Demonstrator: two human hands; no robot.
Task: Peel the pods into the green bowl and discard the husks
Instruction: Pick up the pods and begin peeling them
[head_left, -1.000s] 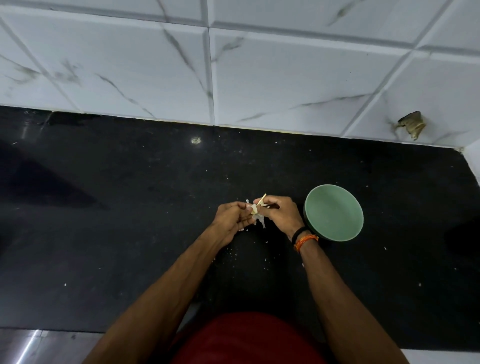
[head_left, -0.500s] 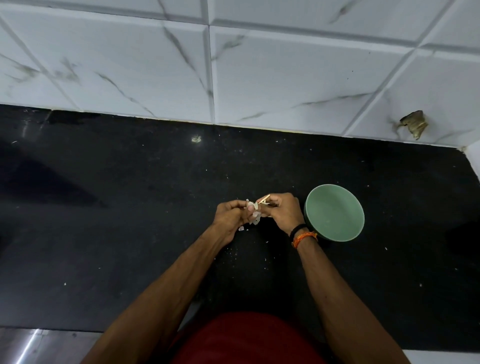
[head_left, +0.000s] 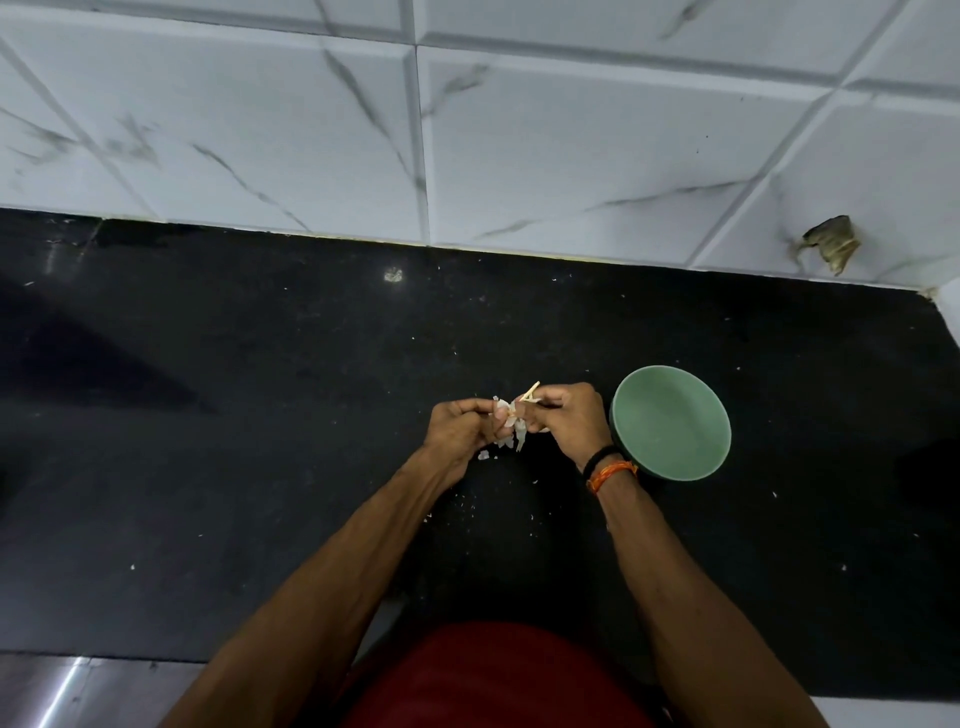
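Observation:
A small pale pod (head_left: 514, 423) with papery white husk hanging from it is held between both hands over the black counter. My left hand (head_left: 462, 428) pinches its left side, fingers curled. My right hand (head_left: 566, 421) grips its right side, and a thin yellowish stem (head_left: 531, 392) sticks up above the fingers. The green bowl (head_left: 671, 422) stands just right of my right hand, near the banded wrist; its inside looks bare. Most of the pod is hidden by the fingers.
Small white husk bits (head_left: 483, 455) lie scattered on the black counter (head_left: 260, 415) under and in front of my hands. White marble tiles (head_left: 519, 130) rise behind the counter, with a broken hole (head_left: 831, 241) at the right. The counter's front edge is near my body.
Both hands stay in nearly the same place. The husk strips hanging between them have shifted a little and the yellowish stem has changed tilt slightly.

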